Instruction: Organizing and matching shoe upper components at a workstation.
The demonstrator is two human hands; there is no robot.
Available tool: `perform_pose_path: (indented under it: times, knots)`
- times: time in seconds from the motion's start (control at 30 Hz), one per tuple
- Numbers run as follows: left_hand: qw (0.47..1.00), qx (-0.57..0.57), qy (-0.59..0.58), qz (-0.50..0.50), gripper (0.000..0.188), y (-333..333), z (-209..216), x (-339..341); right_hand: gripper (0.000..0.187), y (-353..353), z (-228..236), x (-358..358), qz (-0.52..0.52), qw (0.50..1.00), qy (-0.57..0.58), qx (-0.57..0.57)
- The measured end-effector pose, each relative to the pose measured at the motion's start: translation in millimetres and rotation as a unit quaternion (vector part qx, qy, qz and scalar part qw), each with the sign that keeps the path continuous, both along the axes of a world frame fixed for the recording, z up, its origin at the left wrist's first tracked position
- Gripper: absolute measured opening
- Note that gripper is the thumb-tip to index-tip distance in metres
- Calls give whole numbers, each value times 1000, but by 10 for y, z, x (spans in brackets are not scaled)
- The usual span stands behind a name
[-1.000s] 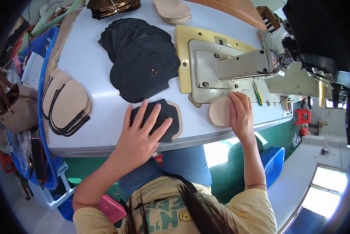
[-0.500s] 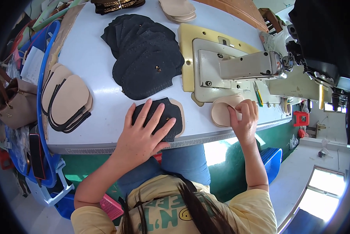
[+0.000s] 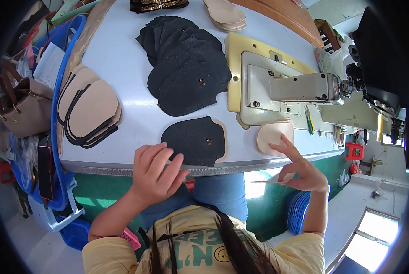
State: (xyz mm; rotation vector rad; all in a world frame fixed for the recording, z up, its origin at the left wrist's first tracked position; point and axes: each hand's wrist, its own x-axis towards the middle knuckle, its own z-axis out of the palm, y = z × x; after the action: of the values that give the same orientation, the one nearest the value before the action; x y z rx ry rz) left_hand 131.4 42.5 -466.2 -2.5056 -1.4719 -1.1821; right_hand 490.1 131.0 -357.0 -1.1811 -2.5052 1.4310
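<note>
My left hand (image 3: 156, 176) hovers at the table's front edge, fingers apart and slightly bent, with nothing in it. Just beyond it lies a black leather piece (image 3: 190, 137) with a small metal fitting, over a beige piece whose rim (image 3: 220, 132) shows on the right. Two outstretched fingers of my right hand (image 3: 302, 169) reach onto a small stack of rounded beige pieces (image 3: 272, 134). Lower down, the same hand pinches a slim, grey, pointed thing (image 3: 266, 181) over the edge; its kind is unclear.
A fanned pile of black pieces (image 3: 190, 86) lies behind. At left are beige pieces with black straps (image 3: 92, 109), beside a blue-rimmed bin (image 3: 57, 100). A sewing machine (image 3: 300, 86) takes up the right, with yellow-green-handled snips (image 3: 310, 123) near it. More beige pieces (image 3: 225, 13) lie at the back.
My left hand has lifted off the black piece and drawn back. My right hand has uncurled from the beige stack and moved nearer me; the grey pointed thing now shows. The view has shifted slightly.
</note>
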Motion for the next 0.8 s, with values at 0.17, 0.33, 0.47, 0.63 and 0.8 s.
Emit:
perform_pose_path:
  times: [0.17, 0.33, 0.47, 0.63, 0.8]
  knots:
    - [999, -22, 30, 38, 31, -131, -109, -56, 20, 82, 146, -94, -117, 993, 20, -21]
    - [1000, -8, 2, 21, 29, -133, -152, -47, 20, 66, -108, -622, -277, 934, 226, -26]
    - [1000, -5, -4, 30, 27, -121, -193, -39, 28, 79, -569, -1118, -305, 926, 179, -129]
    - [999, 0, 5, 50, 27, -154, -186, -39, 27, 83, -682, -1386, -303, 922, 179, -159]
    - [999, -7, -18, 43, 29, -154, -201, -46, 27, 118, -747, -1430, -285, 931, 169, -152]
